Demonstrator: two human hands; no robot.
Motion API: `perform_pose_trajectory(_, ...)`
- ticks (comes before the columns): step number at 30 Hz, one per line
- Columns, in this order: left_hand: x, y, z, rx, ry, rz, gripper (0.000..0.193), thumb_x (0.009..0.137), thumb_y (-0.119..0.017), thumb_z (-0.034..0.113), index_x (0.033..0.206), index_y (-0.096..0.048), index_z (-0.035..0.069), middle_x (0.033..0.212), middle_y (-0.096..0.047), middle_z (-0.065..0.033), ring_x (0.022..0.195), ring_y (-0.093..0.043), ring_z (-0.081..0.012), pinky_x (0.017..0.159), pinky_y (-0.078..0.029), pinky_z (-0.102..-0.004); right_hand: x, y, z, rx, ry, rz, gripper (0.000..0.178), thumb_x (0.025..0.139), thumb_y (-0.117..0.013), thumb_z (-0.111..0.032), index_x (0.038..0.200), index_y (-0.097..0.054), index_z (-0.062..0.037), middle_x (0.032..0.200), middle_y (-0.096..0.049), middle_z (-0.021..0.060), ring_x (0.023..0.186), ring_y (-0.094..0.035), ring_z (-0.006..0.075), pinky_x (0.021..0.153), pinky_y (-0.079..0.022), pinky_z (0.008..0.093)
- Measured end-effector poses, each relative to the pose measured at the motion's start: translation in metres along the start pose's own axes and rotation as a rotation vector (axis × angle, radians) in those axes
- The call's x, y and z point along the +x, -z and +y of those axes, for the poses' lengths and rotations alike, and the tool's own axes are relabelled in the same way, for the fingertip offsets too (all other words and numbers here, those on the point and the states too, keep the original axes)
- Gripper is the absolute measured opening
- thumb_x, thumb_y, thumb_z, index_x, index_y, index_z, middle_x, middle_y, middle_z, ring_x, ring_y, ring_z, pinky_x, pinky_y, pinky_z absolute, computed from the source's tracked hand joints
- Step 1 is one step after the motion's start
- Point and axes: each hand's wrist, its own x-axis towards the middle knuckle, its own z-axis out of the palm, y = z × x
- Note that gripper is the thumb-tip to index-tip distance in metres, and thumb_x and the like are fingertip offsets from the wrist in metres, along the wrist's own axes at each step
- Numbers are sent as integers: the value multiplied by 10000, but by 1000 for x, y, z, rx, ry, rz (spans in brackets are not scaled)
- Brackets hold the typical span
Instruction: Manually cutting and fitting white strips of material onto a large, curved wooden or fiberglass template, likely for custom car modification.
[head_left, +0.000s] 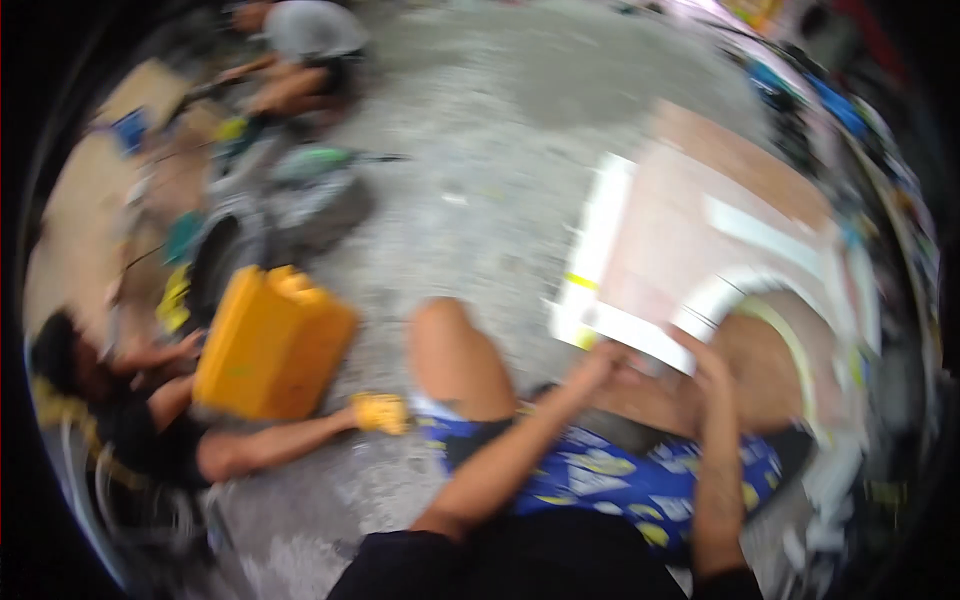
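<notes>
The picture is smeared by motion. A white sheet (pixel 650 345), perhaps paper or card, lies along the near edge of a large pinkish board (pixel 670 230). Just below this sheet, my left hand (pixel 613 366) is at its edge; its fingers are too blurred to read. Fingers of my right hand (pixel 706 366) close on the sheet's right end. A curved white band (pixel 722 293) sits on the board beside that hand, rimming a brown round area (pixel 755 355). More white strips, one with a yellow mark (pixel 580 282), run down the board's left side.
At the left, a seated person (pixel 130 410) in dark clothes is behind a yellow plastic jerrycan (pixel 275 345), a foot in a yellow sock (pixel 380 413) stretched toward me. Another person (pixel 310 50) crouches at the far left near a tyre (pixel 228 255). Clutter lines the right side.
</notes>
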Motion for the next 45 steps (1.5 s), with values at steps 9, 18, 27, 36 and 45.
perform_pose_trajectory(9,-2,-10,8,-130,-64,-90,234,963,-485,174,982,-606,-26,783,-637,-116,592,-530,-139,596,-452,-263,-36,-24,-44,-88,-55,117,264,782,-794,-157,960,-653,-22,894,-659,45,811,-639,145,675,-527,284)
perform_pose_trajectory(18,-6,-10,8,-133,-88,-46,205,954,-500,167,932,-607,-6,725,-618,-95,570,-508,-131,568,-427,-252,-37,-27,-47,-134,-79,131,301,772,-802,-212,956,-676,-10,860,-674,63,761,-637,144,636,-506,269)
perform_pose_trajectory(27,-2,-15,12,-175,-92,24,151,946,-531,147,918,-596,14,688,-590,-69,552,-482,-111,521,-384,-235,-29,-23,-53,-196,-203,128,331,769,-802,-174,1001,-636,-6,920,-659,97,839,-642,189,710,-536,323)
perform_pose_trajectory(36,1,-15,10,-158,-107,1,140,949,-535,143,909,-587,19,676,-583,-66,513,-471,-118,499,-383,-245,-27,-22,-47,-224,-99,116,305,764,-802,-260,928,-693,-27,829,-683,69,685,-639,133,496,-480,255)
perform_pose_trajectory(45,-6,-11,14,-218,-132,66,137,941,-547,144,915,-584,15,675,-580,-67,522,-468,-115,505,-380,-242,-29,-23,-51,-279,-83,129,330,768,-799,-260,950,-691,-7,857,-690,85,722,-653,147,541,-514,261)
